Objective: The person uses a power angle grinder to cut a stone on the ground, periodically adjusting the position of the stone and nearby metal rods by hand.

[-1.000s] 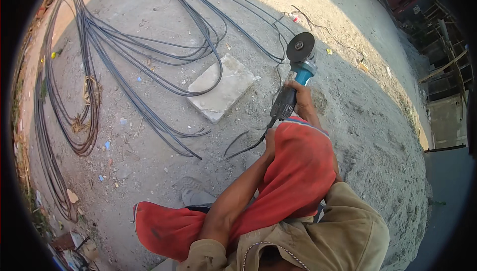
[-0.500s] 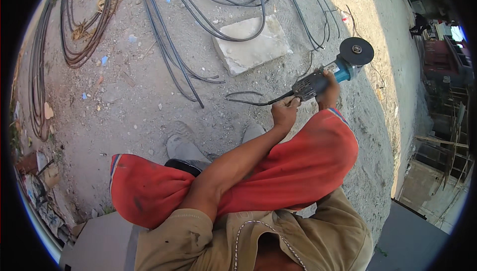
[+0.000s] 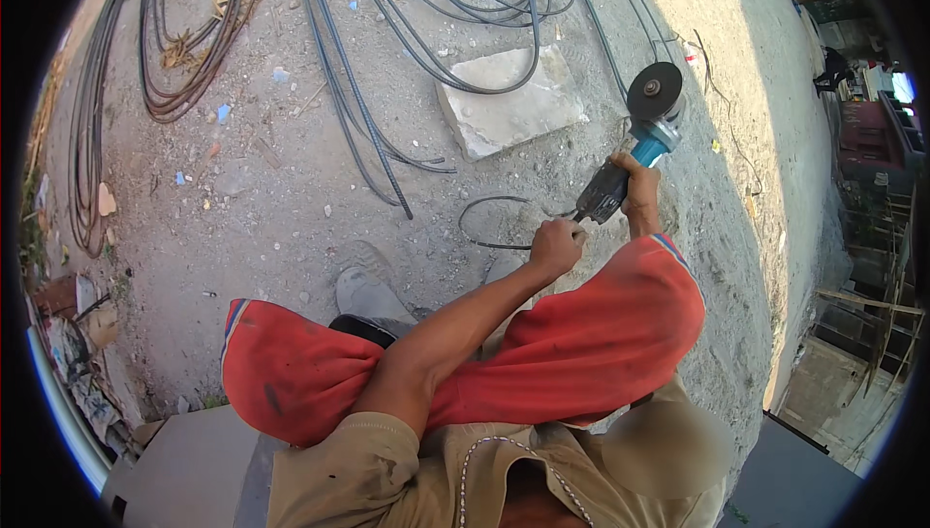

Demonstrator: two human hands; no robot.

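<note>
An angle grinder [image 3: 606, 189] with a teal front and a dark body is held above the ground beyond my right knee. Its dark round disc [image 3: 655, 91] points away from me, up and to the right. My right hand [image 3: 639, 189] is wrapped around the grinder's body. At the tail end my left hand [image 3: 559, 245] pinches the black power cord [image 3: 482, 203] where it leaves the tool; the fingertips are partly hidden. The rest of that cord loops on the ground to the left.
A pale stone slab [image 3: 513, 107] lies ahead with bent steel bars [image 3: 475, 15] across it. More rebar [image 3: 363, 121] lies to its left, and a tied bundle [image 3: 199, 53] farther left. My red-clad knees [image 3: 601, 325] are spread below. Scrap [image 3: 82, 334] is heaped at the far left.
The grinder has swung to point more away from me, its disc shifting left. The cord now makes a wider loop on the ground. Both hands keep their hold.
</note>
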